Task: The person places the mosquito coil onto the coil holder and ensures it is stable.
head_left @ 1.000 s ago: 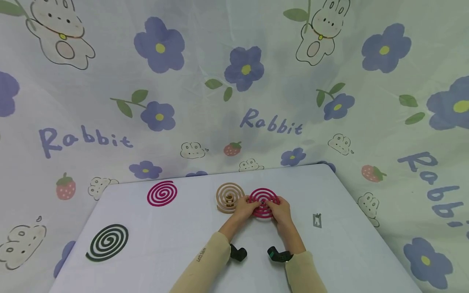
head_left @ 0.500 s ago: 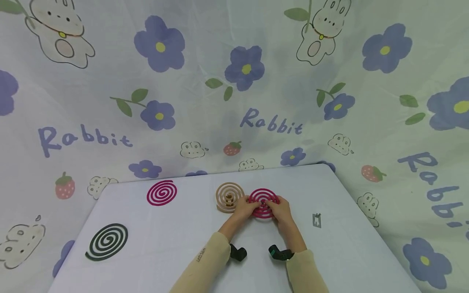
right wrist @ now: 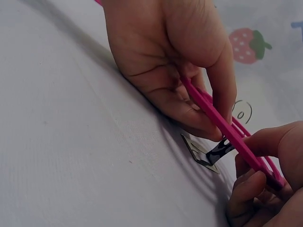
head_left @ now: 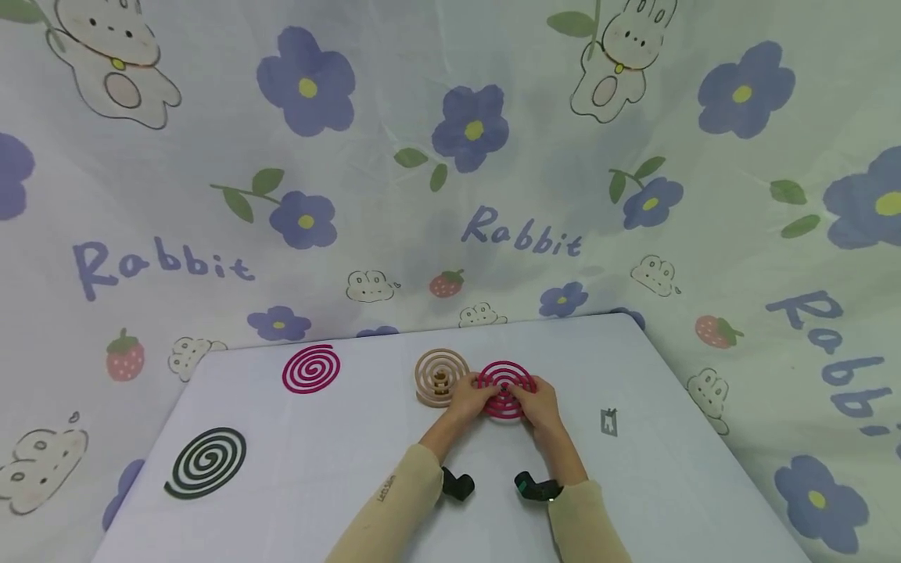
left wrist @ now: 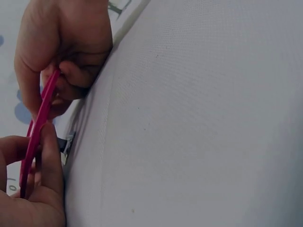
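Observation:
In the head view my left hand [head_left: 470,396] and my right hand [head_left: 539,402] grip a pink mosquito coil [head_left: 505,410] from both sides, thumbs near its middle. A small metal stand [right wrist: 193,150] with a dark upright tab is under the coil's middle in the right wrist view; whether the tab passes through the coil is hidden. Edge-on in the left wrist view, the coil [left wrist: 43,111] runs between the fingers of both hands. Beside my left hand lies a tan coil [head_left: 426,361] with a gold-coloured stand [head_left: 441,383] at its centre.
Another pink coil [head_left: 311,369] lies at the back left of the white table [head_left: 338,453]. A dark green coil [head_left: 206,463] lies nearer at the left. To the right is a flat metal stand [head_left: 608,422]. A printed cloth [head_left: 394,234] rises behind the table.

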`<state>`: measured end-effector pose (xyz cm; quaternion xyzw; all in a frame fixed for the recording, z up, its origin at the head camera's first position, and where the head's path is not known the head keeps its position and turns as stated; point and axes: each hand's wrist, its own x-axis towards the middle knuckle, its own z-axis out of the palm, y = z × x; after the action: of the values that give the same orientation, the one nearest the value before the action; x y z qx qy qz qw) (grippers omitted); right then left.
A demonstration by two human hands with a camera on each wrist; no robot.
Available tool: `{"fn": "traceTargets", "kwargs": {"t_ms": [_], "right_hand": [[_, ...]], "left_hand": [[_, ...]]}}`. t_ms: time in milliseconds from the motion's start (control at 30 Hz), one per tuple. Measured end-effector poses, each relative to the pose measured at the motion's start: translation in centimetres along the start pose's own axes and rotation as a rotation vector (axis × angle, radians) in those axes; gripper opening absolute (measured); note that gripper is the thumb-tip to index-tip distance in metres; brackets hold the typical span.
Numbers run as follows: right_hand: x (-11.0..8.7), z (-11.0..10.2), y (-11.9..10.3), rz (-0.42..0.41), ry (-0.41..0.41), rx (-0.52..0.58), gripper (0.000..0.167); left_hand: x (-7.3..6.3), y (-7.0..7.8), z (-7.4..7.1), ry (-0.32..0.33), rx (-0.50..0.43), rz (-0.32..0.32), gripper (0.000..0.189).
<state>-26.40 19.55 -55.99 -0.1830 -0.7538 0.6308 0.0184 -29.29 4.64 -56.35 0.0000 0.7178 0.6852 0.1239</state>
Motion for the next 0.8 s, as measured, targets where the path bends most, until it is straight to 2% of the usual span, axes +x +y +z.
{"fn": "traceTargets", "kwargs": {"t_ms": [267, 500, 600, 667, 800], "right_hand": [[-0.17, 0.15, 0.07, -0.025, 0.038, -0.005, 0.039], [-0.48, 0.3, -0.26, -0.023, 0.055, -0.01, 0.046], [-0.52, 0.41, -0.27, -0.021, 0.061, -0.038, 0.048], [-0.58, 0.45, -0.24, -0.027, 0.068, -0.075, 0.051], [-0.76, 0.2, -0.32, -0.046, 0.091, -0.163, 0.056]], "left_hand": [[-0.24, 0.34, 0.06, 0.021, 0.018, 0.002, 0.032], [-0.33, 0.28, 0.13, 0.061, 0.099, -0.008, 0.036], [-0.4, 0.23, 0.04, 0.065, 0.105, -0.018, 0.037], [-0.52, 0.22, -0.11, 0.051, 0.088, -0.024, 0.037], [-0.93, 0.37, -0.44, -0.031, 0.026, -0.037, 0.037]]}}
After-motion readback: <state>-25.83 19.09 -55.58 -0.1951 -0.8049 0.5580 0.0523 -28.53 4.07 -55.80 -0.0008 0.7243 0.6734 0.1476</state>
